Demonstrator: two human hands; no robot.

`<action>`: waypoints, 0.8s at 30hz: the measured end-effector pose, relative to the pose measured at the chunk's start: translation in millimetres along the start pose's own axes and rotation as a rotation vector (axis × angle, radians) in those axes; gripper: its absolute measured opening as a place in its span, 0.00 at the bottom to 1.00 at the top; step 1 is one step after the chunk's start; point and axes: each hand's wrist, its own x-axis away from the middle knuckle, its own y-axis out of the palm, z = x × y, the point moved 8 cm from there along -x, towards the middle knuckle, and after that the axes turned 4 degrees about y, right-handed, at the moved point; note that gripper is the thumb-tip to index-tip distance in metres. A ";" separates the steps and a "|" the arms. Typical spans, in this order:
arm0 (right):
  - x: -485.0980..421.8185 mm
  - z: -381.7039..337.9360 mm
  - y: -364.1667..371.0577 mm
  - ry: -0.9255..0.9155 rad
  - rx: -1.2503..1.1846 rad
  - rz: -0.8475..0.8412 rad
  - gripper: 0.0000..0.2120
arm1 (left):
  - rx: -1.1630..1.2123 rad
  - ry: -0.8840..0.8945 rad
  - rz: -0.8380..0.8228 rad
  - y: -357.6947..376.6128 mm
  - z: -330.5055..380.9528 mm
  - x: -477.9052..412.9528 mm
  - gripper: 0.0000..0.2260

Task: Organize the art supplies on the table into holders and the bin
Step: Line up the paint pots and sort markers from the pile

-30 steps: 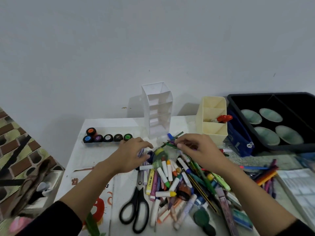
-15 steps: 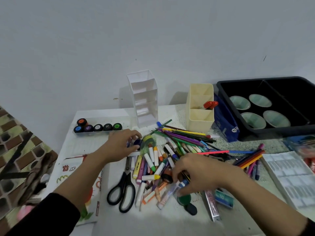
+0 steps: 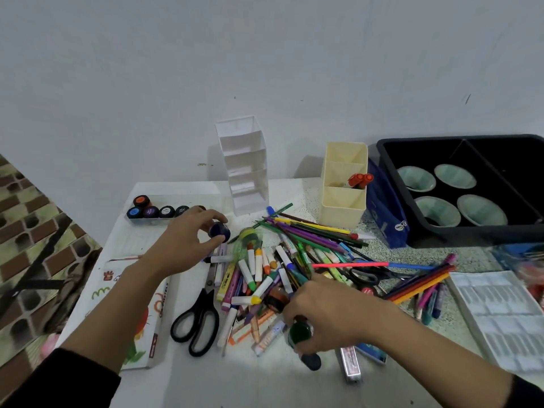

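My left hand (image 3: 188, 240) grips a dark blue paint pot (image 3: 219, 231) just above the table, right of a clear tray of paint pots (image 3: 159, 212). At the near edge of a heap of crayons, markers and coloured pencils (image 3: 282, 260), my right hand (image 3: 329, 316) closes on a green paint pot (image 3: 299, 334). A dark pot (image 3: 311, 360) lies just below it. Against the wall stand a white tiered holder (image 3: 245, 166) and a cream holder (image 3: 344, 184) with red markers (image 3: 359, 180) in it. A black bin (image 3: 471, 187) with green bowls sits at the right.
Black scissors (image 3: 197, 325) lie near the front, a second pair (image 3: 368, 273) sits in the heap. A blue pouch (image 3: 385, 207) leans between the cream holder and the bin. A white palette (image 3: 497, 316) lies right, a pastels box (image 3: 141, 313) left.
My left hand has lifted the dark blue paint pot out of the heap. My right hand moved from the pencils at the back down to the near edge and closed on the green pot.
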 end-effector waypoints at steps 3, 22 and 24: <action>1.7 4.5 -5.0 0.012 -0.110 -0.008 0.13 | 0.023 -0.009 0.003 2.3 5.2 4.5 0.12; -114.2 6.6 -84.7 0.173 -0.616 0.446 0.10 | 0.106 -0.096 0.129 -46.8 -45.7 26.2 0.11; -130.0 5.6 -90.4 0.200 -0.694 0.506 0.11 | 0.098 -0.087 0.142 -54.4 -55.9 20.6 0.10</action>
